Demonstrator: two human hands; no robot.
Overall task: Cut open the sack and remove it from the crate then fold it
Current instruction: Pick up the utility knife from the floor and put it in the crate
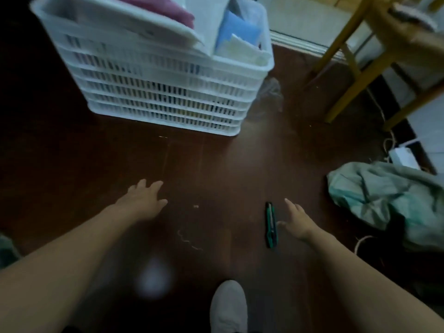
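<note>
Reaching fwd, left hand [143, 200] splayed, right hand [296, 219] beside cutter [271, 224]

Two bare forearms, left hand [141, 200], right hand [296, 222]; pale grey shoe [228, 306], rounded toe

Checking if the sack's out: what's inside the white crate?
The crate holds white packages, a blue packet and a maroon item on top. Lower contents are only blurred colours through the slats.

Domestic room, not a workplace: dark brown floor [72, 152], white slatted crate [168, 97] stuffed with folded cloth [173, 13], yellow wooden chair legs [360, 89], loose white cord [361, 241] lying about (dim, blurry shot).
</note>
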